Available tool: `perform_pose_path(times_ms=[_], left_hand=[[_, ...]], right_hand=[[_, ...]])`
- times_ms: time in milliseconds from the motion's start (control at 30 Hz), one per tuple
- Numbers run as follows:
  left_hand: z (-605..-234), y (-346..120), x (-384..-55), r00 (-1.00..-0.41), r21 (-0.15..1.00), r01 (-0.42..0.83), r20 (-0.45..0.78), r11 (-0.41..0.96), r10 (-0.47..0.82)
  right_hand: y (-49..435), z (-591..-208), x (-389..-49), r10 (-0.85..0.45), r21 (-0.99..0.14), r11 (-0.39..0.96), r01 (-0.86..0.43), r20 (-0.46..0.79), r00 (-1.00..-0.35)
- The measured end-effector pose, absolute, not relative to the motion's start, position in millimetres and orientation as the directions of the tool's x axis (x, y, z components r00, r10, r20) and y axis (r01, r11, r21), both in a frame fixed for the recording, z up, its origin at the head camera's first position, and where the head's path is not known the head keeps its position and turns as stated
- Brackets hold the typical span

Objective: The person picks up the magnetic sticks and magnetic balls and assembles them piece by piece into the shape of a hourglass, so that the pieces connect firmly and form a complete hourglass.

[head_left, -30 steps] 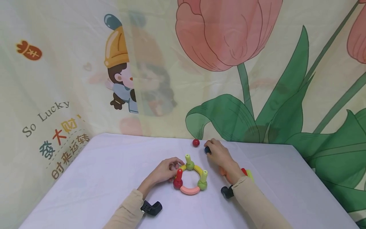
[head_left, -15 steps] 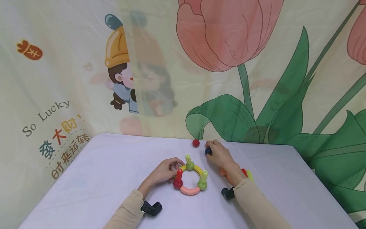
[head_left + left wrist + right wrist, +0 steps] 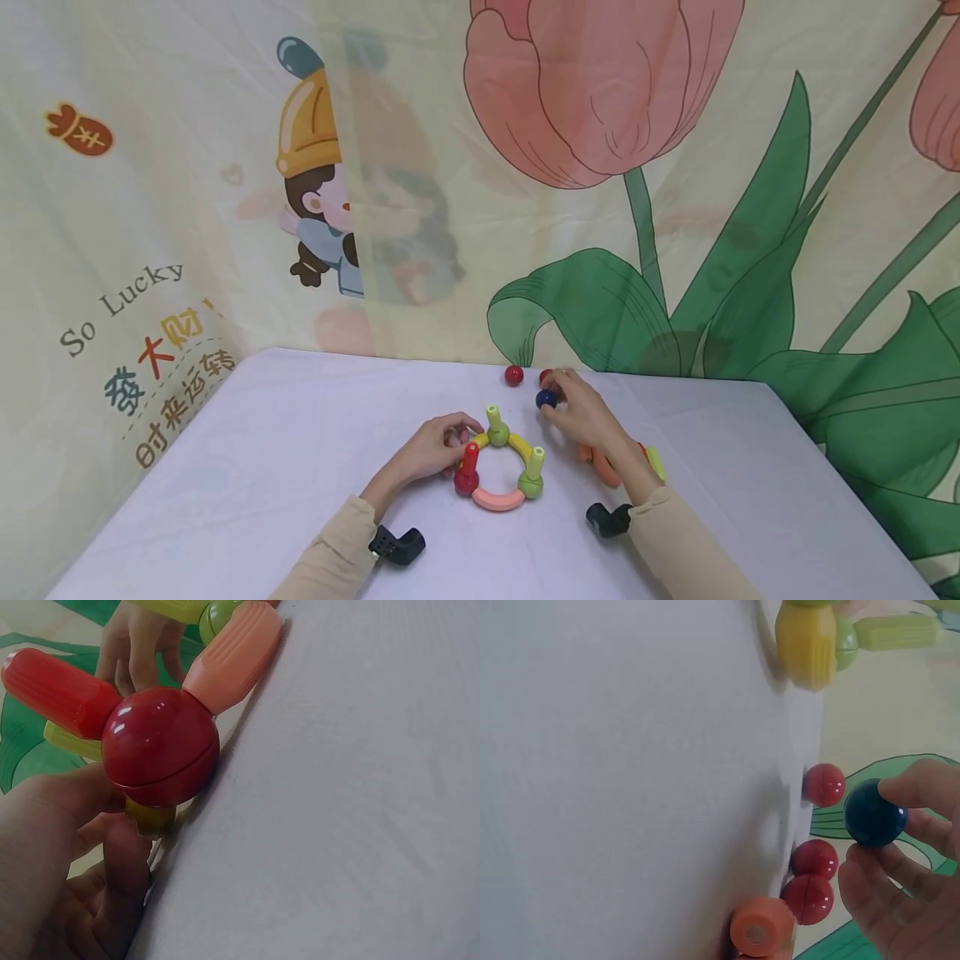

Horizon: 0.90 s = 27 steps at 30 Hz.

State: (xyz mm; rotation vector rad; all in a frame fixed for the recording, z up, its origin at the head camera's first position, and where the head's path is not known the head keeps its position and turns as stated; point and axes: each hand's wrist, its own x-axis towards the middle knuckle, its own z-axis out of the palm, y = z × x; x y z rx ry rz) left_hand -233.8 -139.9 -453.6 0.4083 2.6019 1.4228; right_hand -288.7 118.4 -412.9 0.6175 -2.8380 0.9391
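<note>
My right hand (image 3: pixel 585 408) pinches a dark blue ball (image 3: pixel 874 813) between thumb and fingers, and the right wrist view shows the ball held off the table. Across from it, my left hand (image 3: pixel 427 446) grips a yellow curved rod (image 3: pixel 152 819) beside a red ball joint (image 3: pixel 160 746). That rod belongs to a toy ring lying on the table, made of yellow rods, a pink curved rod (image 3: pixel 498 500), the red joint and two green ball joints (image 3: pixel 531 485). From the joints, a red peg (image 3: pixel 470 457) and two light green pegs (image 3: pixel 492 415) stand up.
A red ball (image 3: pixel 513 375) sits at the table's back edge. Another red ball (image 3: pixel 546 377) is partly behind my right fingers. Orange pieces (image 3: pixel 604 471) and a light green rod (image 3: pixel 656 462) lie under and beside my right forearm. A patterned curtain hangs behind the table.
My right hand has drawn the blue ball slightly nearer, exposing a red ball behind it. The right forearm has shifted right. My left hand and the ring stay in place.
</note>
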Motion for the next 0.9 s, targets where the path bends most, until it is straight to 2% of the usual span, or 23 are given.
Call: perform_pose_path(times_ms=[633, 900], left_hand=[[-453.0, -140.0, -234.4, -0.951, 0.838, 0.162, -0.009, 0.522, 0.309], [-453.3, -141.4, -233.4, -0.951, 0.836, 0.165, -0.005, 0.523, 0.309]], right_hand=[[131.2, -398.5, -240.7, -0.41, -0.596, 0.634, -0.493, 0.282, -0.867], [135.7, -394.5, -230.1, -0.484, -0.607, 0.548, -0.575, 0.331, -0.81]])
